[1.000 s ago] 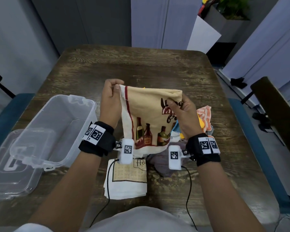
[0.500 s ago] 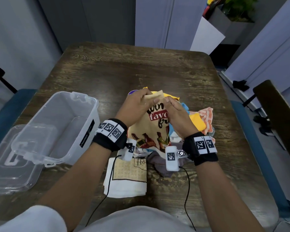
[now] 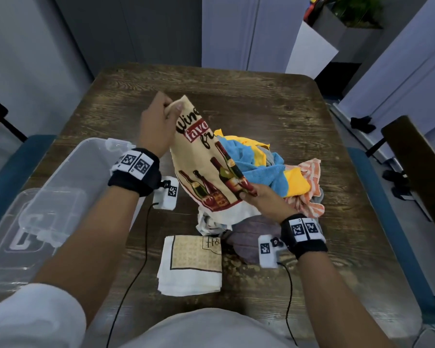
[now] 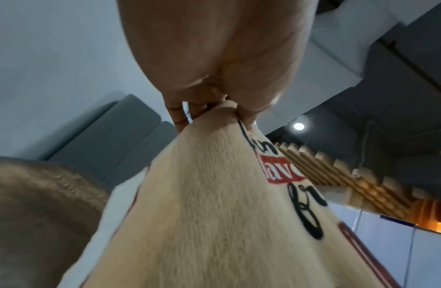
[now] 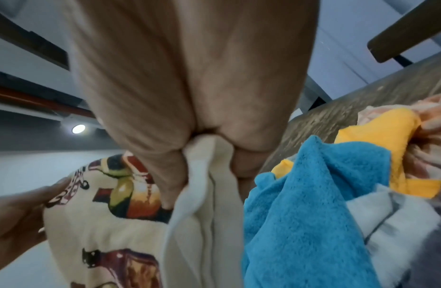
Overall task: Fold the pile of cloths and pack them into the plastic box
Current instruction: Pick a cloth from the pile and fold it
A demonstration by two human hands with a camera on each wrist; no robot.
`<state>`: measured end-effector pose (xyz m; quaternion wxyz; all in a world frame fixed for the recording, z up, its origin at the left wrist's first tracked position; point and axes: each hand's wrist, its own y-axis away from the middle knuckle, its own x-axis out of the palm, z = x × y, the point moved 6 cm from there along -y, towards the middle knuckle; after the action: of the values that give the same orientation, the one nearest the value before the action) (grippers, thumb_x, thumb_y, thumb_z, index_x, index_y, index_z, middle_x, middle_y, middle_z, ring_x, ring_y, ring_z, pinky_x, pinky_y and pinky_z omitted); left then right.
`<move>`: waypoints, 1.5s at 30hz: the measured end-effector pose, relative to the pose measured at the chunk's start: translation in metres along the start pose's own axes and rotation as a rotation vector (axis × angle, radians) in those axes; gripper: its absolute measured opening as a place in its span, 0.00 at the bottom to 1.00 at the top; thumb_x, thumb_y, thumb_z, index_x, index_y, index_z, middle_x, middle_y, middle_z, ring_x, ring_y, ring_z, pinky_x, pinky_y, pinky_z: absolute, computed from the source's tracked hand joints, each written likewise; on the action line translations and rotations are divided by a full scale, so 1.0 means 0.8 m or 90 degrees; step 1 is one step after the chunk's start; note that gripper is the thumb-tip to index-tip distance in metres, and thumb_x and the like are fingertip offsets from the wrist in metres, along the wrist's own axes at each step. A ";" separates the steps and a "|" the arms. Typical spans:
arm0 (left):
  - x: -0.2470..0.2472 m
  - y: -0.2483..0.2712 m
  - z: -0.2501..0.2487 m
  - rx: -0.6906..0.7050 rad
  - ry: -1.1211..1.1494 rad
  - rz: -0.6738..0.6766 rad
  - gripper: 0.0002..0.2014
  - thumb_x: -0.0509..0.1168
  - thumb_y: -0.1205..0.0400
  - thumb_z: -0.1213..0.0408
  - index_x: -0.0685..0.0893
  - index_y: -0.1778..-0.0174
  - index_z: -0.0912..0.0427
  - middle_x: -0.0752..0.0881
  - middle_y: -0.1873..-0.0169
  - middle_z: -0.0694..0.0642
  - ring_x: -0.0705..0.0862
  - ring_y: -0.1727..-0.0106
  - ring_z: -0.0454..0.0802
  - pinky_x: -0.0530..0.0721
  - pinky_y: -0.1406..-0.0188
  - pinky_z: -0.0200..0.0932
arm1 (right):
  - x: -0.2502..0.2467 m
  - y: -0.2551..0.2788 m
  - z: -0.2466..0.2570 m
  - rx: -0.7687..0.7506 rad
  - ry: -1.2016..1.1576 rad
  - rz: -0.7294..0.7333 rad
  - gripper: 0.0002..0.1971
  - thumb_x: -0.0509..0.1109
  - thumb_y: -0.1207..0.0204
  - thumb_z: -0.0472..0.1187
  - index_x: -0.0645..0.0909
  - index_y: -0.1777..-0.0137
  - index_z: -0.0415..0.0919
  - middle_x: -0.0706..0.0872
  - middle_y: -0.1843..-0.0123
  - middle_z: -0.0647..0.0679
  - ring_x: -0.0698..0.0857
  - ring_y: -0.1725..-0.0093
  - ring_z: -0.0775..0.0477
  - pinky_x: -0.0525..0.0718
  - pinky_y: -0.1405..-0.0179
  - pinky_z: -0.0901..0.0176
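Table [image 3: 236, 96]: dark wood, showing a coarse, matt grain. On the table's left side, the plastic box [image 3: 68, 167] and lid [image 3: 8, 272] are showing clear, smooth, glossy walls. Above the table's middle, the wine-print cloth [image 3: 206, 172] is showing a short fleecy nap. The blue cloth [image 3: 256, 169] is looking plush. At the table's near edge, the folded cloth [image 3: 191, 272] is looking matt.

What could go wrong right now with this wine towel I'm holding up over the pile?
The left hand pinches just the top corner of the towel, so it could slip out mid-fold. The right hand grips the lower edge close beside the pile, so it might catch the blue cloth and drag it along.
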<state>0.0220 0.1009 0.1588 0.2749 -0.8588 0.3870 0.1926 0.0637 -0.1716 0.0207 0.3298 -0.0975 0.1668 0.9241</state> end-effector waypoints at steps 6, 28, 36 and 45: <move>0.032 0.022 0.048 -0.080 -0.050 0.041 0.17 0.59 0.10 0.50 0.79 0.40 0.61 0.85 0.50 0.54 0.83 0.52 0.51 0.77 0.57 0.45 | -0.019 -0.008 -0.037 0.047 0.168 -0.055 0.12 0.69 0.15 0.40 0.78 0.35 0.37 0.86 0.40 0.43 0.84 0.40 0.45 0.82 0.42 0.54; 0.047 0.069 0.109 -0.181 0.067 0.145 0.15 0.56 0.09 0.53 0.75 0.43 0.63 0.85 0.46 0.60 0.84 0.44 0.58 0.79 0.51 0.46 | -0.090 0.003 -0.053 0.039 -0.187 -0.352 0.13 0.59 0.10 0.43 0.84 0.35 0.46 0.91 0.41 0.43 0.90 0.41 0.40 0.88 0.41 0.43; 0.034 0.084 0.065 -0.131 0.250 0.139 0.10 0.60 0.10 0.54 0.79 0.45 0.57 0.90 0.48 0.63 0.89 0.49 0.54 0.87 0.43 0.61 | -0.103 0.010 -0.050 0.084 0.175 -0.467 0.11 0.64 0.13 0.38 0.86 0.39 0.48 0.83 0.46 0.35 0.82 0.49 0.35 0.74 0.55 0.55; 0.041 0.079 -0.060 0.073 0.245 0.190 0.05 0.59 0.09 0.57 0.79 0.46 0.51 0.88 0.59 0.47 0.87 0.60 0.41 0.84 0.61 0.39 | -0.049 0.015 -0.051 0.252 -0.334 -0.373 0.26 0.51 0.09 0.56 0.58 0.15 0.46 0.90 0.56 0.32 0.92 0.67 0.38 0.89 0.72 0.52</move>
<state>-0.0006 0.0177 0.1574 0.2132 -0.7959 0.5651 0.0420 0.0890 -0.2181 -0.0026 0.6216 0.1624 0.2167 0.7350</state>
